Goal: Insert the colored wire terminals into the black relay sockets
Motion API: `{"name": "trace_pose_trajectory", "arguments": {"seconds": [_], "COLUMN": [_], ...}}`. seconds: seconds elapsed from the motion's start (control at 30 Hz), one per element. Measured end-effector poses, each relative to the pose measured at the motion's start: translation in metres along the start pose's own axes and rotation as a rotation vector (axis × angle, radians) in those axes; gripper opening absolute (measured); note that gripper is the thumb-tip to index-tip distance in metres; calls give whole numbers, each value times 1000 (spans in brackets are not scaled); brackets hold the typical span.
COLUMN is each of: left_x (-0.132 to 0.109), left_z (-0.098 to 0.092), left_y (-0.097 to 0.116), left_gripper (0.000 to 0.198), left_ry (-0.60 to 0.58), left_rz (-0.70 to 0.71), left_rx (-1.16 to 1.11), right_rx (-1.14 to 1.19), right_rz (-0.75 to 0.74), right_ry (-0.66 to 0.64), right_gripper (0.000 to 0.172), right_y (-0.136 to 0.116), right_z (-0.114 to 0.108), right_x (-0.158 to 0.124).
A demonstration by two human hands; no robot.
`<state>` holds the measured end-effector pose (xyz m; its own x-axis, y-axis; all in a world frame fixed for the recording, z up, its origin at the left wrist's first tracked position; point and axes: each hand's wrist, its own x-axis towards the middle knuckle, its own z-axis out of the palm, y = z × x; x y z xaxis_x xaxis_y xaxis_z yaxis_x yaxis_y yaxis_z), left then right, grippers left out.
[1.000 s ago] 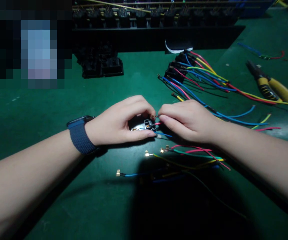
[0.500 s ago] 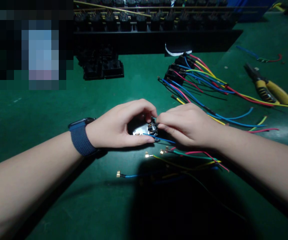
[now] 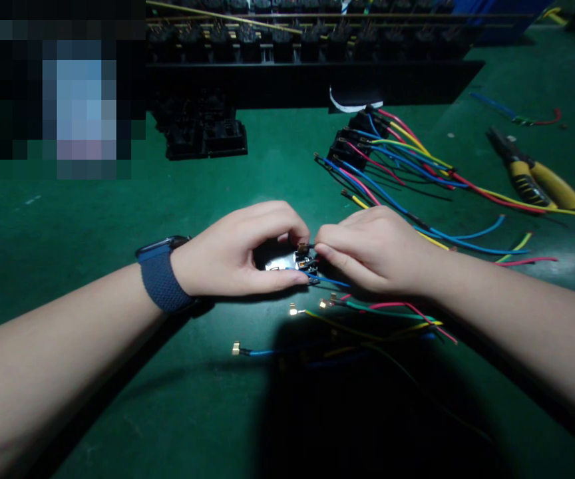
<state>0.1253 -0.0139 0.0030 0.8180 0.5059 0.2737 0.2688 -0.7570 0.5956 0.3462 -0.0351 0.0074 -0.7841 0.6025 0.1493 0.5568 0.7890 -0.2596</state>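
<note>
My left hand (image 3: 247, 249), with a dark watch (image 3: 165, 273) on its wrist, is curled around a small black plastic socket housing (image 3: 312, 273), thumb along the near side. Part of the housing is hidden by the fingers. A blue wire (image 3: 335, 280) runs out of its near side to the right. Opposite, my right hand (image 3: 375, 249) pinches a wire by its end. That wire's brass terminal (image 3: 303, 247) sticks out to the left, just above the housing, beside the left fingertips. The rest of this wire is covered by the hand.
Loose wires with brass terminals (image 3: 236, 348) lie nearer me. Black housings with coloured wires (image 3: 345, 148) fanning right are beyond my right hand. Yellow-handled pliers (image 3: 534, 179) lie to the right. Further black plastic parts (image 3: 227, 138) sit before a long black rack (image 3: 287, 83) at the back.
My right fingertips have drawn slightly away from the housing, and the brass terminal now shows between the hands. My left index finger has shifted slightly.
</note>
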Motion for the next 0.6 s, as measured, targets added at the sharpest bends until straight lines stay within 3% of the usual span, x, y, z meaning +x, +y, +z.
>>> {"name": "trace_pose_trajectory", "arguments": {"seconds": [0.37, 0.6], "left_x": [1, 1], "left_z": [0, -2], "left_y": [1, 2], "left_gripper": [25, 14], "left_ry": [-10, -14], "left_rz": [11, 18], "left_rx": [10, -14], "right_rx": [59, 98], "right_rz": [-4, -4], "right_ry": [-59, -42], "right_gripper": [32, 31], "right_y": [-1, -1], "right_z": [-1, 0], "right_x": [2, 2]}}
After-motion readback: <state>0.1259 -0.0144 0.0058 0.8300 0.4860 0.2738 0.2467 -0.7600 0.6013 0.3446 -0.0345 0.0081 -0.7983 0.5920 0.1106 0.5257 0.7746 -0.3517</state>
